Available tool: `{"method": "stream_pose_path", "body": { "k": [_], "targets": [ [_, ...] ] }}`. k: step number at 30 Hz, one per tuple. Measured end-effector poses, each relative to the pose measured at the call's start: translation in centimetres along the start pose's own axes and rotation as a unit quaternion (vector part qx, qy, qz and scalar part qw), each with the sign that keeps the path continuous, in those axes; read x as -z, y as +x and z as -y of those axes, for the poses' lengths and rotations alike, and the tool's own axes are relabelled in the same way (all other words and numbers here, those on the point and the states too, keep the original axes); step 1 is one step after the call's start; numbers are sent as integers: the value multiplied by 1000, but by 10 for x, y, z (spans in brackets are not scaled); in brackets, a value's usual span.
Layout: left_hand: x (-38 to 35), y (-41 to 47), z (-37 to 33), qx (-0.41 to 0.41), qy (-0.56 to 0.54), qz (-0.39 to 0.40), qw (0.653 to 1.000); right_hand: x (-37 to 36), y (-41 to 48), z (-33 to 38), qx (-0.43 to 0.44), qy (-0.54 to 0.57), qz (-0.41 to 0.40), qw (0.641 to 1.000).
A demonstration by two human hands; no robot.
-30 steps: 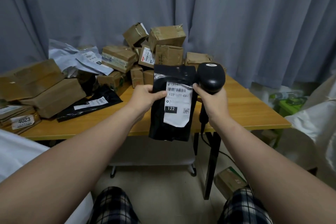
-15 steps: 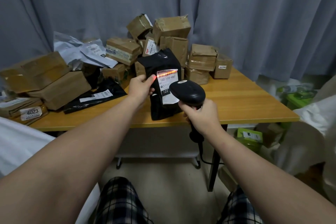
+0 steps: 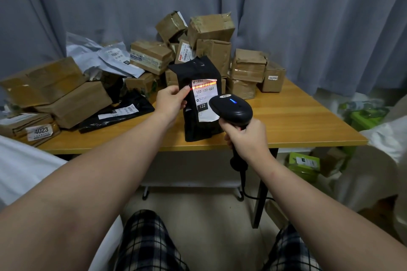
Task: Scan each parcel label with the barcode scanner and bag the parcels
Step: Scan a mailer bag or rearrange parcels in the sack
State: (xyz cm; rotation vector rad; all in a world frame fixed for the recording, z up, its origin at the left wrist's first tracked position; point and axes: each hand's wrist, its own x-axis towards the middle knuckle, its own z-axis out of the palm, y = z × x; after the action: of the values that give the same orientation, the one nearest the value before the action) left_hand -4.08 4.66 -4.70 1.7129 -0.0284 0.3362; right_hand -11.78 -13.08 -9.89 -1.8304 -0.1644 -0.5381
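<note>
Looking down from the head view: the left hand (image 3: 169, 101) pinches the left edge of a black pouch parcel (image 3: 196, 70), thumb at the top corner of its white label (image 3: 206, 99). The parcel stands upright near the front edge of the table (image 3: 297, 121). Cannot tell whether its bottom rests on the wood or hangs just above it.

The right hand (image 3: 246, 136) is wrapped around the grip of the barcode scanner (image 3: 233, 109). The scanner head is just beside the label's lower right corner, with a blue light on top. A red scan line (image 3: 203, 84) lies across the barcode at the label's top. The scanner cable (image 3: 243, 182) drops past the front edge toward the floor.

Edges and room:
- The back of the table is packed with stacked cardboard boxes (image 3: 211, 26), hard against the curtain (image 3: 308, 17).
- The left end carries large boxes (image 3: 72, 103), grey mailers (image 3: 110, 57) and a flat black mailer (image 3: 119, 114). A box tagged 4023 (image 3: 39, 132) sits right at the front-left edge.
- Bare wood runs from the scanner to the right front corner.
- A narrow bare strip follows the front edge left of the parcel.
- A green box (image 3: 304, 163) sits on the floor beside the right table leg.
</note>
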Motion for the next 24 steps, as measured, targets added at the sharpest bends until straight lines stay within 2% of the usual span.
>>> {"method": "stream_pose_path", "body": {
  "k": [5,12,17,24],
  "targets": [
    [-1,-5,6,-18,45,16,999,-1,2,2,-17,16,-4,1000],
    [41,-24,-10,-68,15,-38,997,-27,11,29,8,61,0,998],
    [121,-65,-1,-74,22,-105,991,-94,-2,52,30,82,112,990],
    [249,-139,23,-57,60,-245,966,-218,-55,83,68,106,283,951]
  ]
}}
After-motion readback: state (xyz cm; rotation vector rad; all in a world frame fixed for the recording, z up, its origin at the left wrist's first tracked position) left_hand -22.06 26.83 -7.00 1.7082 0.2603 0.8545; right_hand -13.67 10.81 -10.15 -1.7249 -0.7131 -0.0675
